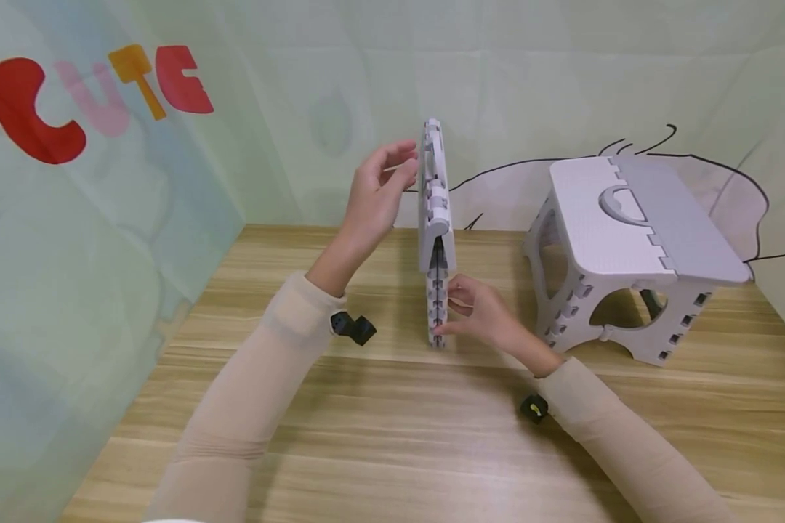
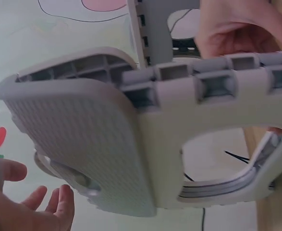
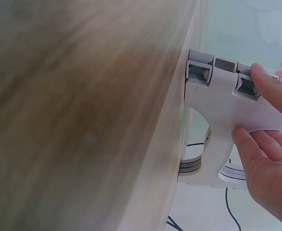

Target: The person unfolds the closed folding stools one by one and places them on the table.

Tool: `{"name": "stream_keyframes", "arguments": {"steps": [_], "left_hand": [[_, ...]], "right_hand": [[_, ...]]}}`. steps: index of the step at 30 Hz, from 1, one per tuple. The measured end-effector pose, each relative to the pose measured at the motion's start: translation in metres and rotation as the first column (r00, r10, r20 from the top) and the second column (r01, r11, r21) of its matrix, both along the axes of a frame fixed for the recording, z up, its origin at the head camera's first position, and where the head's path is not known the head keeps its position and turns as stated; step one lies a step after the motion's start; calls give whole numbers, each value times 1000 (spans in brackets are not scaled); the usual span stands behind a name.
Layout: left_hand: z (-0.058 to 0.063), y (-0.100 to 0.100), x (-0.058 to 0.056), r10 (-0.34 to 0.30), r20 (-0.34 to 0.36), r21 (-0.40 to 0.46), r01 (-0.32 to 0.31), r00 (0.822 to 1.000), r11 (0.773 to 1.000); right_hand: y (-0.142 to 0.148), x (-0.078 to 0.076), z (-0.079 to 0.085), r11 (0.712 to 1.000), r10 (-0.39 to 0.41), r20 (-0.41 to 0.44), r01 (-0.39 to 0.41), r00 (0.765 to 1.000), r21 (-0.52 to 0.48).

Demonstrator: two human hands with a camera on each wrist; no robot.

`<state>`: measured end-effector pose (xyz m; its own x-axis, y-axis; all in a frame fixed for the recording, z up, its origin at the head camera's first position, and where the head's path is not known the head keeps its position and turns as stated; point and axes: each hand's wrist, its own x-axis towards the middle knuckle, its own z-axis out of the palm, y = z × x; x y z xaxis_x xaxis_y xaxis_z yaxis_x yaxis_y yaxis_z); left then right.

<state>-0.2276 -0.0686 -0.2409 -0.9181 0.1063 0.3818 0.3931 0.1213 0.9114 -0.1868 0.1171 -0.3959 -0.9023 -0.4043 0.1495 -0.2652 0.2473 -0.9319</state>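
A white and grey folding step stool (image 1: 437, 211), folded flat, stands upright on the wooden table, seen nearly edge-on in the head view. My right hand (image 1: 487, 316) holds its lower leg section. In the right wrist view, the thumb of that hand (image 3: 270, 168) lies on the hinged edge and its fingers reach the leg's cutout. Left of the upper part is my left hand (image 1: 376, 192), fingers loosely bent. From the left wrist, a small gap shows between those fingers and the textured seat panel (image 2: 83, 130), which has a handle.
A second folding stool (image 1: 726, 225) stands unfolded at the right, with a handle loop in its top. Behind the wooden table (image 1: 379, 436) hangs a printed cloth backdrop (image 1: 314, 87), which also covers the left side.
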Motion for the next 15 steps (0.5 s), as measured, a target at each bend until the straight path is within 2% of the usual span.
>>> {"name": "stream_keyframes", "arguments": {"steps": [3, 5, 8, 12, 15], "left_hand": [[-12, -8, -1, 8, 39, 26, -9, 999, 1000], [-21, -13, -1, -2, 77, 14, 1, 997, 1000], [-35, -21, 0, -50, 134, -44, 56, 990, 997], [-57, -31, 2, -129, 192, -129, 155, 973, 979], [-72, -36, 6, -161, 226, -156, 199, 961, 967]], "right_hand": [[0, 0, 0, 1000, -1, 2, 1, 1000, -1], [0, 0, 1, 1000, 2, -4, -2, 1000, 1], [0, 0, 1, 1000, 1, -8, -1, 1000, 0], [0, 0, 1, 1000, -2, -4, 2, 1000, 1], [-1, 1, 2, 1000, -4, 2, 4, 1000, 7]]}}
